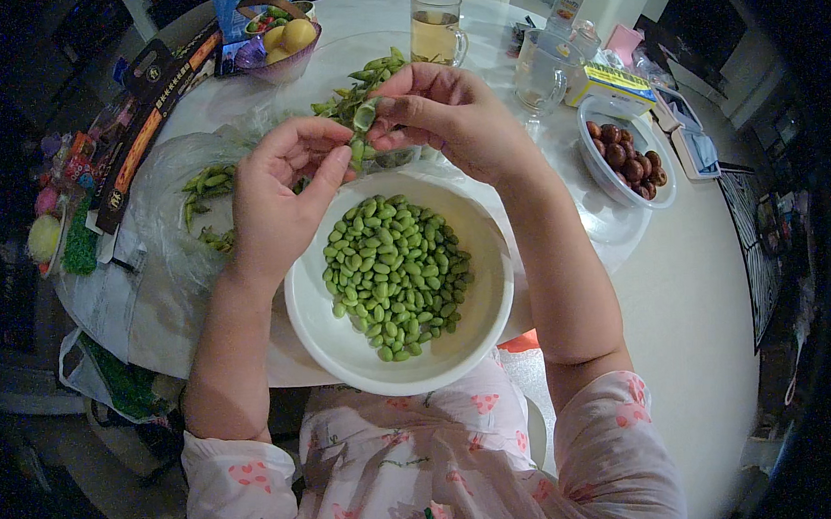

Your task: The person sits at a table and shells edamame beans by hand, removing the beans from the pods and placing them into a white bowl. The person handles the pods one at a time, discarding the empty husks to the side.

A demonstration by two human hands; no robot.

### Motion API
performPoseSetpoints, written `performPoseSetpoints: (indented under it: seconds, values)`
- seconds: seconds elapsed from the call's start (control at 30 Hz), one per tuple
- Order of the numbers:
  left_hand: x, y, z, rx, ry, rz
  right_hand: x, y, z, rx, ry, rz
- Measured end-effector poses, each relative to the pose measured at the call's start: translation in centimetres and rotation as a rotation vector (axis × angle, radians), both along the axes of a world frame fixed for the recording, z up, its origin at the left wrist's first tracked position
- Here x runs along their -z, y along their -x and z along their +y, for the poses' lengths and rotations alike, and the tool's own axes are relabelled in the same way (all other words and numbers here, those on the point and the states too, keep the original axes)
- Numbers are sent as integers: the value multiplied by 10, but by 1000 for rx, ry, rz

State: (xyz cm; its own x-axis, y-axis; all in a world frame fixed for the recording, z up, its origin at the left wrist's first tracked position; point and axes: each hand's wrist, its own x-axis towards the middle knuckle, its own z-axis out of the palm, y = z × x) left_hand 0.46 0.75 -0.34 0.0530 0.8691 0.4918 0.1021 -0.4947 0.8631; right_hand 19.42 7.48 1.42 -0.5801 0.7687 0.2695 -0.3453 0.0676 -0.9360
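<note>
A green soybean pod (363,117), split apart at its upper end, is held between my two hands above the far rim of a white bowl. My left hand (290,174) pinches near its lower part with thumb and index finger. The fingers of my right hand (444,115) grip its upper part. Many shelled green soybeans (395,267) lie in the white bowl (403,384) at the table edge before me. Behind my hands is a pile of unshelled pods (379,67), partly hidden by them. More pods (211,188) lie on clear plastic at the left.
A glass mug of pale drink (435,32) stands beyond my hands, with an empty glass mug (540,76) to its right. A plastic bowl of dark red fruit (623,156) sits at right. A purple basket (285,63) holds yellow fruit, and a long dark box (152,125) lies at left.
</note>
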Motion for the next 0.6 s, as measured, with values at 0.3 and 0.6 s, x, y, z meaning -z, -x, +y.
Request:
performPoseSetpoints:
  seconds: [0.3,0.6]
  values:
    - [-1,2,0,-77,40,9,4,8,-5,57,-294,-196]
    - [-1,-1,-4,-259,-156,230,4,10,-9,120,-272,-337]
